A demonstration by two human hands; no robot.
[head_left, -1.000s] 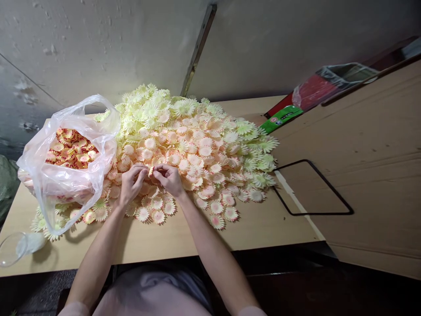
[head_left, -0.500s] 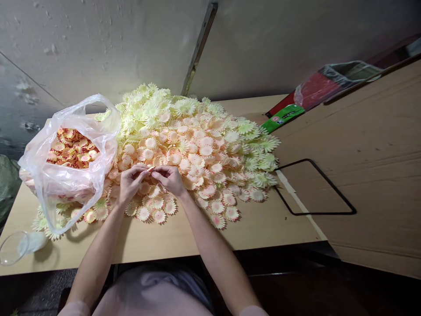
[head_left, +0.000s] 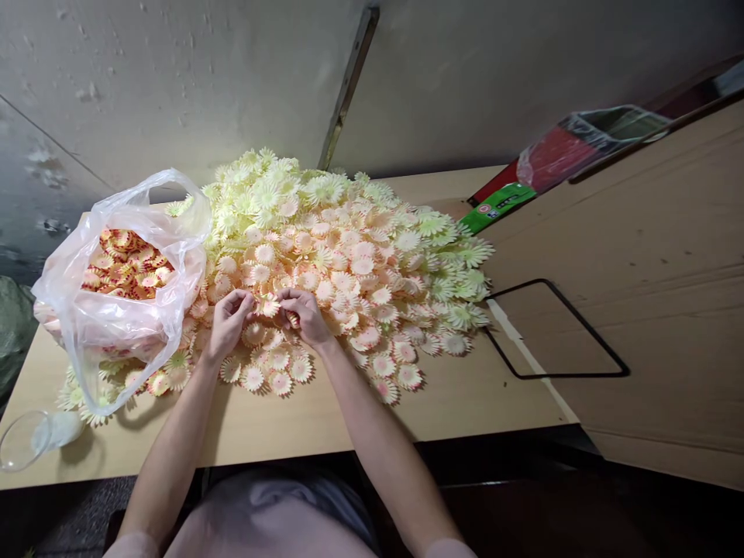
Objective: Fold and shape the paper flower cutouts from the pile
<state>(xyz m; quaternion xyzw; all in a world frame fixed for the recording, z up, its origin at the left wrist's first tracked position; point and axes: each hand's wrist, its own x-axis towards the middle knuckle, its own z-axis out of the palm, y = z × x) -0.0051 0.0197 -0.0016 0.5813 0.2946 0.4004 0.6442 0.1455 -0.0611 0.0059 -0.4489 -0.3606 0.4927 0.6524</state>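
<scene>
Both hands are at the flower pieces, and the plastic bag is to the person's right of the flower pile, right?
Not quite: in the head view, the plastic bag is to the person's left of the flower pile. The left hand and right hand are indeed at the flower pieces.

Flower [head_left: 293, 319] in right hand [head_left: 310, 318], partly hidden

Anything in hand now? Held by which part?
Right hand: curled petal disc, tucked under the fingers; exact contact hidden. Left hand: fingertips at the edge of a flatter petal disc; grip unclear.
</scene>
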